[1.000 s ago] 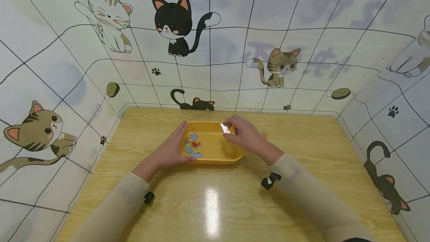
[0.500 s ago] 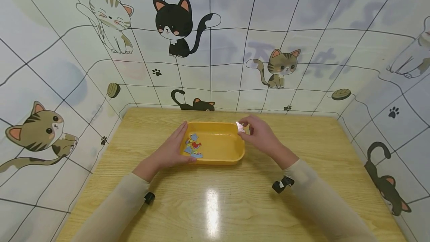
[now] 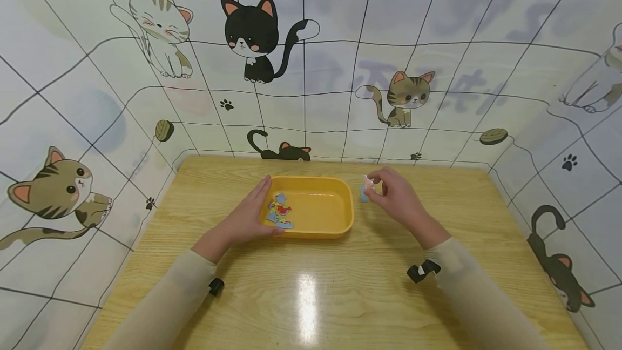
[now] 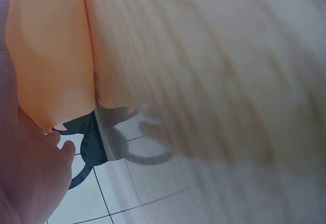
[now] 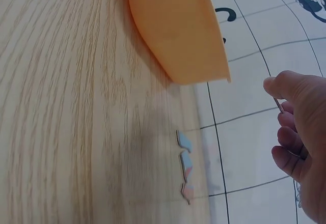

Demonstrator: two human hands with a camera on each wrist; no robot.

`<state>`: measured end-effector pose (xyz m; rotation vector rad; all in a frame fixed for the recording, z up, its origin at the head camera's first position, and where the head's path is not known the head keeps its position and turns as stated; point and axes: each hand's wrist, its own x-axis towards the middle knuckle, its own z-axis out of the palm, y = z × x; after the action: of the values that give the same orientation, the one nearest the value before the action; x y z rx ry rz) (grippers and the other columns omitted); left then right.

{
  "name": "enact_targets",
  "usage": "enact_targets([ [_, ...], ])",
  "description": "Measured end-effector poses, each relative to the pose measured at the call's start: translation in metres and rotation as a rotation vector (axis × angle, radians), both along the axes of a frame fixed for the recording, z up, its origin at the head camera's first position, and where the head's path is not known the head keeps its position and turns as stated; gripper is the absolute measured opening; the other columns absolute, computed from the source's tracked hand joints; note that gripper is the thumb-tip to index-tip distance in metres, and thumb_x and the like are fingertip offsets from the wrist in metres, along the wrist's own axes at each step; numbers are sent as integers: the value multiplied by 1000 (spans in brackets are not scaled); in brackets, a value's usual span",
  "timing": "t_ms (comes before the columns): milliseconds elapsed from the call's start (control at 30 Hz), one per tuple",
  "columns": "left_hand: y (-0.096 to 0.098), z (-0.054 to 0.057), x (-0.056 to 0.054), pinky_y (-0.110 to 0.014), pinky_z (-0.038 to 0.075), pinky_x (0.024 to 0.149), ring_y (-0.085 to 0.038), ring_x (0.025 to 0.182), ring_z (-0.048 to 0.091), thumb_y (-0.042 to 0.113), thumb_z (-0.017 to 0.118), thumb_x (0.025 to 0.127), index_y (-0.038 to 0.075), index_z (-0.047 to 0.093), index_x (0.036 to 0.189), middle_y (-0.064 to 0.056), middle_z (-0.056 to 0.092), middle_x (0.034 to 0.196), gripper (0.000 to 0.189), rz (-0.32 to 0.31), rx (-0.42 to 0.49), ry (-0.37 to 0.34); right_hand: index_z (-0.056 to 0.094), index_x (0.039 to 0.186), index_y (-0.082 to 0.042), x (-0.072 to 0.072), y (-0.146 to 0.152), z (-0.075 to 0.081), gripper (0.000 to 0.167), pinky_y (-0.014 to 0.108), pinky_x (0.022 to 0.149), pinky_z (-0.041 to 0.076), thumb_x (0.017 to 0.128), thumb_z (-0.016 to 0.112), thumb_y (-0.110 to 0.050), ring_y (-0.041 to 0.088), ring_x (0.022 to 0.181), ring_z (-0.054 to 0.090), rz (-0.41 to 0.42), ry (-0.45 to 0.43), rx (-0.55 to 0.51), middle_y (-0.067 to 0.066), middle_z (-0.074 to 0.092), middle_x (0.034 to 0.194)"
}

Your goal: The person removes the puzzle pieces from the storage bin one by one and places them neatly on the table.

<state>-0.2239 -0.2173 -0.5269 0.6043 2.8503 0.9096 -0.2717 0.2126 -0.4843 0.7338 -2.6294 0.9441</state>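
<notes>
My left hand (image 3: 245, 217) grips the left end of the yellow tray (image 3: 318, 212), thumb at the front rim and fingers along the far left side. Several colourful puzzle pieces (image 3: 279, 208) lie inside that end. Just past the tray's right end, my right hand (image 3: 397, 199) pinches one small, thin puzzle piece (image 3: 369, 182) between thumb and fingertips; it shows edge-on in the right wrist view. Below and beside these fingertips, light-blue puzzle pieces (image 3: 363, 196) rest on the table. Three of them, partly pink, show in a row in the right wrist view.
The wooden table (image 3: 252, 296) meets a wall covering (image 3: 330, 69) with cat drawings at its back edge, and similar panels rise on both sides. A black wrist camera (image 3: 424, 270) sits at the right cuff, another (image 3: 216, 285) at the left.
My right hand has moved right, carrying the puzzle piece from above the tray to beyond its right rim, over the table. My left hand and the tray have stayed put.
</notes>
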Motion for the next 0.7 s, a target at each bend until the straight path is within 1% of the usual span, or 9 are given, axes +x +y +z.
enact_targets([
  [200, 0, 0, 0, -54, 20, 135, -31, 171, 7, 71, 92, 79, 8, 4, 178, -4, -1, 187, 147, 7, -7, -10, 75, 129, -2, -2, 15, -5, 39, 32, 61, 44, 95, 89, -14, 16, 70, 50, -37, 9, -2, 11, 68, 108],
  [267, 0, 0, 0, -56, 20, 134, -33, 171, 8, 70, 93, 78, 6, 4, 178, -5, -1, 187, 148, 4, -1, -8, 75, 130, -2, -2, 20, -6, 39, 31, 61, 44, 95, 89, -13, 15, 70, 50, -51, 7, -2, 12, 68, 108],
  [400, 0, 0, 0, -55, 20, 135, -31, 171, 8, 72, 92, 78, 7, 5, 178, -4, -1, 187, 148, 6, -2, -12, 75, 129, -1, -4, 31, -10, 38, 31, 60, 44, 95, 89, -12, 14, 69, 51, -83, 9, -7, 13, 69, 109],
  [533, 0, -2, -1, -53, 19, 135, -30, 171, 7, 73, 91, 79, 7, 4, 178, -2, -2, 187, 147, 8, -8, -13, 74, 128, 0, -5, 41, -14, 37, 30, 60, 43, 96, 88, -13, 15, 70, 51, -108, 4, -8, 14, 68, 108],
  [700, -1, -3, -2, -53, 19, 135, -30, 171, 7, 72, 91, 79, 7, 4, 178, -2, -3, 187, 147, 7, -9, -12, 73, 128, 1, -5, 51, -20, 36, 32, 63, 43, 98, 87, -13, 18, 73, 51, -138, -24, 25, 15, 67, 108],
])
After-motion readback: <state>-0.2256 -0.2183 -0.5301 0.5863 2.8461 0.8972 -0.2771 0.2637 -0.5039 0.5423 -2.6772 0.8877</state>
